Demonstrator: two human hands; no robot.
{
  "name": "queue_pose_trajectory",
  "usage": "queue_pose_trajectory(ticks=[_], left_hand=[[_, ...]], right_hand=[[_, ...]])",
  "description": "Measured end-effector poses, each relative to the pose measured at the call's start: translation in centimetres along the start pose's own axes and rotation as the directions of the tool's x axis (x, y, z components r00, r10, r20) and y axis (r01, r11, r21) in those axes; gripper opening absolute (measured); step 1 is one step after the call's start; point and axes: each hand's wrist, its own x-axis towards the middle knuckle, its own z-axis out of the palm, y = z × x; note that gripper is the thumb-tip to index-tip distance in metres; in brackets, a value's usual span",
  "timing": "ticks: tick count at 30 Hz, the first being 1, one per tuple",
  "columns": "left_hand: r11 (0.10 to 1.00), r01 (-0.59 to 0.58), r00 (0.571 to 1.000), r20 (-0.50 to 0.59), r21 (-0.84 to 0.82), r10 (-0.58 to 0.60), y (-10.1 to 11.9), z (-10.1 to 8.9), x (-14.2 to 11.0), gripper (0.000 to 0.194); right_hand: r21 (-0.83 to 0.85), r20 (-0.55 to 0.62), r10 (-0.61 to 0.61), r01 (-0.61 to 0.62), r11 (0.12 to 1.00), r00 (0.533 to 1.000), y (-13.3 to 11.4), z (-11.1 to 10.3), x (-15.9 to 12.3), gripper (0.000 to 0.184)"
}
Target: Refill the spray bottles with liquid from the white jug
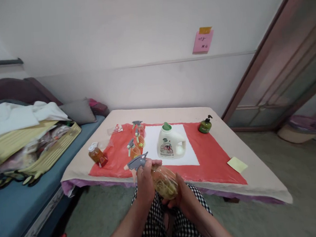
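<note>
A clear spray bottle with a grey trigger head lies tilted across my lap, its nozzle pointing left. My left hand is closed around its neck, just below the trigger. Against the bottle's base and side, my right hand curls with its fingers partly hidden beneath. Beyond my hands, a white jug with a green cap stands on a white sheet. Several more spray bottles, one of them an orange-tinted spray bottle, stand in a row left of the jug.
A red cloth covers part of the table. An amber bottle leans at the left, a green pump bottle stands at the back right, and a yellow note lies near the right edge. A bed borders the left.
</note>
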Motion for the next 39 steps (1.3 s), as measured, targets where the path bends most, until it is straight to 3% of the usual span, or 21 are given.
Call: queue_pose_trajectory(ticks=[3,6,7,9,11,13,15,17,21,25,28,30,32,35,37,39], left_hand=[[0.998,0.060,0.994,-0.087,-0.027,-0.063,-0.8,-0.3,0.0,0.042],[0.996,0.082,0.992,-0.090,-0.024,-0.084,-1.1,-0.4,0.0,0.030],[0.992,0.118,0.991,-0.061,-0.037,-0.120,-0.9,-0.4,0.1,0.027],[0.971,0.223,0.975,0.002,-0.089,-0.224,-0.6,-0.4,0.1,0.024],[0.949,0.287,0.958,0.021,-0.131,-0.286,-0.5,-0.5,0.3,0.023],[0.945,0.282,0.957,-0.012,-0.164,-0.288,-0.7,-0.8,0.5,0.022],[0.939,0.271,0.953,-0.076,-0.211,-0.292,-1.1,-1.1,0.8,0.026],[0.919,0.274,0.943,-0.108,-0.283,-0.314,-1.4,-1.3,1.2,0.028],[0.773,0.295,0.917,-0.062,-0.562,-0.395,-1.2,-1.3,2.0,0.030],[0.622,0.327,0.900,0.033,-0.712,-0.436,-0.9,-1.3,2.3,0.032],[0.663,0.319,0.918,0.047,-0.677,-0.394,-1.0,-1.8,2.3,0.032],[0.744,0.290,0.942,0.039,-0.602,-0.335,-1.0,-2.3,2.2,0.030],[0.801,0.264,0.957,0.041,-0.538,-0.287,-1.0,-2.6,2.1,0.027],[0.827,0.247,0.959,0.003,-0.505,-0.284,-0.7,-3.0,1.9,0.023],[0.823,0.256,0.944,-0.051,-0.508,-0.325,-0.6,-3.2,1.7,0.024],[0.821,0.267,0.917,-0.129,-0.505,-0.377,-0.6,-3.6,1.5,0.026]], right_hand=[[-0.037,0.014,-0.083,0.084,0.996,0.996,1.0,-0.9,0.6,0.078],[-0.104,0.008,-0.249,0.248,0.963,0.969,2.3,-2.0,1.0,0.106],[-0.098,0.014,-0.239,0.240,0.966,0.971,2.7,-2.2,1.0,0.102],[-0.046,0.023,-0.096,0.097,0.994,0.995,3.4,-2.4,1.0,0.084],[0.015,0.029,0.060,-0.061,0.998,0.998,3.7,-2.3,1.1,0.083],[0.039,0.028,0.106,-0.107,0.994,0.994,3.6,-1.9,1.3,0.083],[0.019,0.024,0.023,-0.023,1.000,0.999,3.3,-1.6,1.7,0.077],[-0.048,0.036,-0.133,0.135,0.990,0.990,2.9,-1.2,2.0,0.080],[-0.167,0.119,-0.392,0.408,0.898,0.912,2.3,-0.5,2.3,0.085],[-0.304,0.151,-0.468,0.491,0.816,0.871,2.0,0.1,1.8,0.080],[-0.375,0.130,-0.511,0.519,0.768,0.850,1.5,0.5,1.5,0.081],[-0.356,0.067,-0.460,0.452,0.818,0.885,1.1,0.9,1.3,0.074],[-0.252,-0.001,-0.290,0.281,0.926,0.957,0.9,1.5,1.3,0.059],[-0.054,-0.005,-0.010,0.009,0.999,1.000,0.9,2.4,1.3,0.065],[-0.025,0.019,0.057,-0.057,0.998,0.998,1.2,3.0,1.2,0.069],[-0.074,0.029,0.013,-0.011,0.997,0.999,1.7,3.4,1.1,0.066]])
